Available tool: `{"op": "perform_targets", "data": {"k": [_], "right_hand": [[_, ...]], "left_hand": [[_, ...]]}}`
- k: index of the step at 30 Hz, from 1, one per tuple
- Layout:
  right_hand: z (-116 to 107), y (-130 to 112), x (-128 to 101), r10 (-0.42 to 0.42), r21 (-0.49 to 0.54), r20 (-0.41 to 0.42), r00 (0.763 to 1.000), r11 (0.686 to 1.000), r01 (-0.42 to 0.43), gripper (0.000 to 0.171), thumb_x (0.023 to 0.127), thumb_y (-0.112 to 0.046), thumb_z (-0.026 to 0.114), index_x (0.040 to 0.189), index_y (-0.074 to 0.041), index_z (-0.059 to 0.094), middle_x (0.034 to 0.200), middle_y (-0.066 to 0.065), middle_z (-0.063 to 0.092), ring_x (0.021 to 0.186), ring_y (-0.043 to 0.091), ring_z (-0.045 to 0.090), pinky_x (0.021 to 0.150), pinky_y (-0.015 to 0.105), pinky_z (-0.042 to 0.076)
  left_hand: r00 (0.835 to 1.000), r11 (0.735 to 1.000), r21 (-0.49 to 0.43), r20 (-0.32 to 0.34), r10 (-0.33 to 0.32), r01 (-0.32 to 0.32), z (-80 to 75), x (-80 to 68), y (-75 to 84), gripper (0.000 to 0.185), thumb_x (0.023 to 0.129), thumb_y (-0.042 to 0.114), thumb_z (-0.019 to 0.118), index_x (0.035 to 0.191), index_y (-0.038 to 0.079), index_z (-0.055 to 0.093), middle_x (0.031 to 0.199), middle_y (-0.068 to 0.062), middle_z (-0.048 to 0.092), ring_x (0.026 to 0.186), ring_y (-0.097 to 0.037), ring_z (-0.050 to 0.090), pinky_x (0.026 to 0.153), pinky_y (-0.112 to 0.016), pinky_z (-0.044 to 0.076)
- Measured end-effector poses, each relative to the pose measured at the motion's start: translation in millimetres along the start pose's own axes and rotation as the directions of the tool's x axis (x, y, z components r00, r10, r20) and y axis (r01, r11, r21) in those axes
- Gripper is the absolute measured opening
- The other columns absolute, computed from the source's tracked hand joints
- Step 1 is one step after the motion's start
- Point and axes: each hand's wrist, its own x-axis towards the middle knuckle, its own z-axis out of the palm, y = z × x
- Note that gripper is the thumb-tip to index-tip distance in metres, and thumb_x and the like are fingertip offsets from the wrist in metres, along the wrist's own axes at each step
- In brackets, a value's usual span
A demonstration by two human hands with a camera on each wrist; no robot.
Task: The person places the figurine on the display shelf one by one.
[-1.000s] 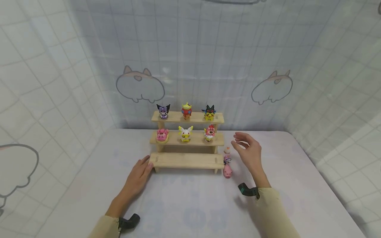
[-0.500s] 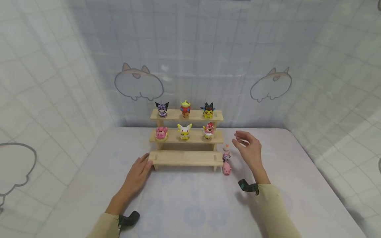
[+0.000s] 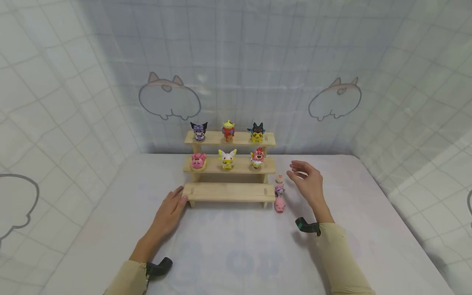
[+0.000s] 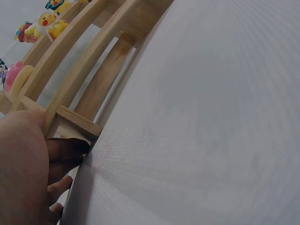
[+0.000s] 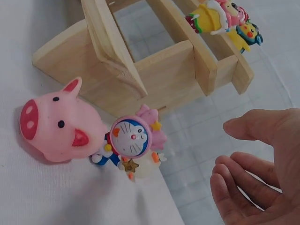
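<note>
A three-step wooden rack (image 3: 229, 191) stands on the white table (image 3: 236, 250). Its top and middle steps each carry three small figures; the bottom step is bare. My left hand (image 3: 171, 209) lies flat on the table, fingertips against the rack's left leg (image 4: 70, 123). My right hand (image 3: 307, 180) hovers open, empty, just right of three toys beside the rack's right end: a pink pig (image 3: 280, 204) (image 5: 58, 129), a blue-faced cat figure (image 5: 132, 138) (image 3: 279, 189), and a small white figure (image 3: 280, 178) behind it.
Tiled cloth walls with cat outlines (image 3: 169, 98) close in the table at the back and both sides. The table's right edge (image 3: 391, 205) lies near my right arm.
The view has pulled back a little, so the rack sits higher in the frame. Both hands keep their places; the right hand has barely drifted.
</note>
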Motion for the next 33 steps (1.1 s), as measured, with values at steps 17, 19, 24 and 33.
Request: {"op": "perform_targets", "data": {"k": [17, 19, 24, 33], "right_hand": [[-3.9, 2.0, -1.9, 0.05, -0.031, 0.095, 0.994, 0.998, -0.047, 0.041, 0.096, -0.016, 0.079, 0.134, -0.003, 0.068, 0.129, 0.017, 0.073, 0.12, 0.032, 0.068, 0.107, 0.046, 0.057], [-6.0, 2.7, -6.5, 0.045, -0.033, 0.091, 0.995, 0.999, -0.042, 0.042, 0.096, -0.016, 0.079, 0.134, -0.003, 0.068, 0.128, 0.016, 0.073, 0.119, 0.032, 0.069, 0.107, 0.045, 0.057], [-10.3, 4.3, -22.8, 0.045, -0.029, 0.08, 0.996, 0.999, -0.043, 0.041, 0.095, -0.017, 0.08, 0.132, -0.004, 0.068, 0.126, 0.014, 0.074, 0.116, 0.028, 0.07, 0.104, 0.041, 0.058], [-12.0, 5.6, -56.4, 0.094, -0.036, 0.05, 0.994, 0.995, -0.093, 0.035, 0.095, -0.022, 0.081, 0.127, -0.011, 0.07, 0.12, 0.007, 0.075, 0.11, 0.021, 0.068, 0.096, 0.026, 0.06]], "left_hand": [[1.0, 1.0, -0.006, -0.011, 0.015, -0.015, -4.3, 4.9, -1.2, 0.054, 0.117, 0.031, 0.035, 0.152, -0.007, 0.049, 0.165, -0.03, 0.037, 0.152, -0.06, 0.025, 0.126, -0.071, 0.016], [1.0, 1.0, -0.007, -0.013, 0.018, -0.018, -5.0, 5.1, -1.2, 0.054, 0.117, 0.031, 0.035, 0.152, -0.007, 0.049, 0.164, -0.03, 0.037, 0.152, -0.059, 0.026, 0.126, -0.071, 0.016], [1.0, 1.0, -0.008, -0.005, 0.011, -0.012, -6.2, 4.1, 0.0, 0.054, 0.117, 0.032, 0.035, 0.153, -0.007, 0.049, 0.165, -0.03, 0.037, 0.153, -0.058, 0.026, 0.127, -0.069, 0.015], [1.0, 1.0, -0.022, 0.011, -0.012, 0.013, -4.0, -0.6, 1.4, 0.055, 0.117, 0.033, 0.034, 0.154, -0.005, 0.048, 0.166, -0.029, 0.035, 0.153, -0.059, 0.024, 0.126, -0.071, 0.015]]}}
